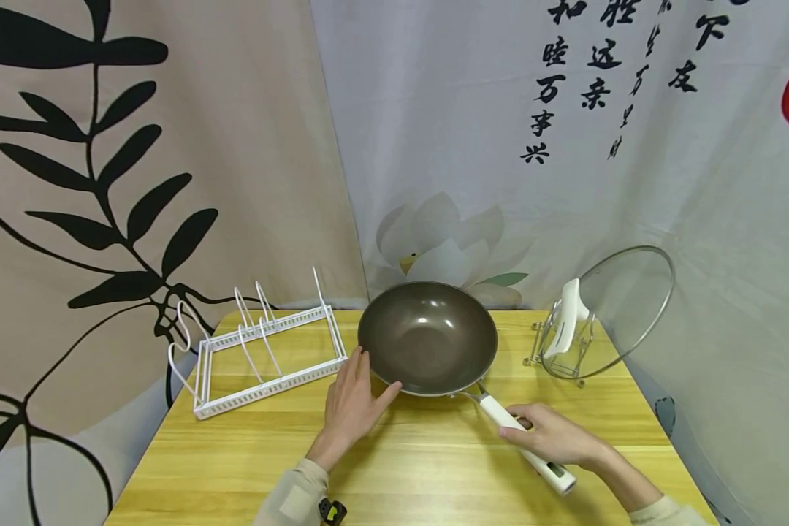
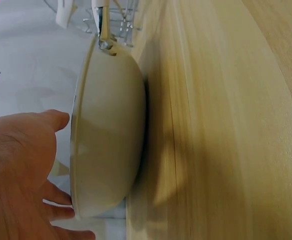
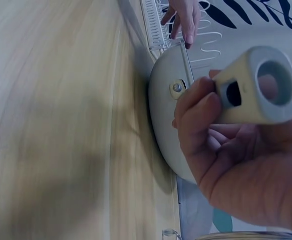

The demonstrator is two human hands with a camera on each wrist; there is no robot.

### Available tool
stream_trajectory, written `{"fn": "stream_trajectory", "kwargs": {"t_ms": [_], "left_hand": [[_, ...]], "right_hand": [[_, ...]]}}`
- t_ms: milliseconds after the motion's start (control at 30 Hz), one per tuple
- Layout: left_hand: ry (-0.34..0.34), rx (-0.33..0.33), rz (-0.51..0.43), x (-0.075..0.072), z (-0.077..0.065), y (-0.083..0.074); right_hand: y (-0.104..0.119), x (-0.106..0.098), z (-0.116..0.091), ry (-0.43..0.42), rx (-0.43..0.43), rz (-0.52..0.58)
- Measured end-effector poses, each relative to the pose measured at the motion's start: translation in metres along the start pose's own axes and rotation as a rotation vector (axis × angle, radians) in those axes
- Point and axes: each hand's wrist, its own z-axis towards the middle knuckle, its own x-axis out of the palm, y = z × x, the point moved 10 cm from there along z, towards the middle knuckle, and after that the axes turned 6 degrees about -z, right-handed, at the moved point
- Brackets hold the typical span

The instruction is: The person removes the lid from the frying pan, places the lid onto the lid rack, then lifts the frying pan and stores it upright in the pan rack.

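Note:
A wok with a dark brown inside and a cream outside stands upright on the wooden table. Its white handle points toward the front right. My right hand grips that handle partway along, fingers curled round it; the handle's hollow end faces the camera in the right wrist view. At the wok's left front rim, my left hand has its fingers extended and spread, with fingertips right at the edge. From the left wrist view, the wok's cream side shows close beside the thumb.
To the left lies a white rack with upright wire dividers. At the right back, a glass lid with a white handle leans in a small metal wire stand. Printed cloth hangs behind the table.

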Motion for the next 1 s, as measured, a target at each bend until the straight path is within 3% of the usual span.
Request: {"fn": "stream_trajectory", "kwargs": {"t_ms": [300,567,1000], "left_hand": [[0.024,-0.039,-0.012,0.003,0.002,0.004],[0.015,-0.028,-0.006,0.003,0.006,0.004],[0.045,-0.032,-0.027,0.007,0.012,0.011]], "right_hand": [[-0.007,0.009,0.003,0.021,0.052,0.081],[-0.012,0.015,0.004,0.049,0.084,0.194],[-0.011,0.026,0.005,0.051,0.081,0.275]]}}
